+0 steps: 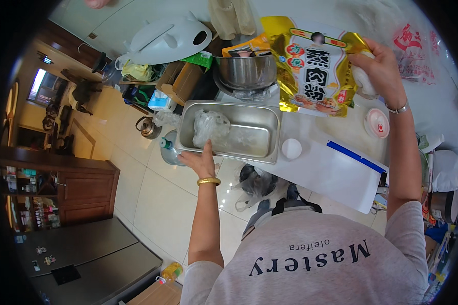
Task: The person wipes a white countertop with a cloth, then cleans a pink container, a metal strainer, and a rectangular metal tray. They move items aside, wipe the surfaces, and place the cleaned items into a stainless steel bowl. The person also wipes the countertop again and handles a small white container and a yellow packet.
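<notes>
My right hand [381, 68] grips the upper right corner of a gold foil food pouch [316, 68], held up over the white counter. A whitish bundle [363, 78] shows at the same hand, partly hidden by it. My left hand [201, 162] has its fingers spread at the front left edge of a rectangular stainless steel pan [252, 114]. A crumpled clear plastic bag [210, 127] lies in the left part of the pan, near my left thumb. To the pan's right stands a small round white item [291, 148].
A steel pot [247, 72] with an orange packet stands behind the pan. On the right are a round lidded container [376, 122] and a blue-edged strip [355, 155]. A cardboard box [183, 82] stands back left. On the floor are a bagged bin [255, 181] and a large water bottle [171, 146].
</notes>
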{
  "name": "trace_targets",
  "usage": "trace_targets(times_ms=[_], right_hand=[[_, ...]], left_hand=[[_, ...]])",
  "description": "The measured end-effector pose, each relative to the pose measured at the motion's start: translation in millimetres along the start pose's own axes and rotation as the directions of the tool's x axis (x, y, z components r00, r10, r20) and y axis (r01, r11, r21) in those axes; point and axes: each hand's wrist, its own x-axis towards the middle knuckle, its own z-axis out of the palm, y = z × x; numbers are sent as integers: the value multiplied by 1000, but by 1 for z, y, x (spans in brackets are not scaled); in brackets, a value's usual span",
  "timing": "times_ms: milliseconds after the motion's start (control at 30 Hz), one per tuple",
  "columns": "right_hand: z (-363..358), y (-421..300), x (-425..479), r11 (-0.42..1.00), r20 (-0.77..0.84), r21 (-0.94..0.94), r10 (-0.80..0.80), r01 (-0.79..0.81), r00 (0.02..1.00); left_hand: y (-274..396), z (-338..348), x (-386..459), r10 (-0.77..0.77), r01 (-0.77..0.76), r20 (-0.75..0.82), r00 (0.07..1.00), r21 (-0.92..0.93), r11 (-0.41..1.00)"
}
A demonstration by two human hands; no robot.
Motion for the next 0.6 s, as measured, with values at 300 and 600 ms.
trace_targets(times_ms=[300,600], right_hand=[[-57,67,-10,996,-148,-86,22,-35,989],[-91,119,-28,956,-356,-180,156,-231,922]], left_hand=[[30,-10,-5,-394,697,585,709,-496,519],[29,-6,-3,-383,768,688,616,-418,485]])
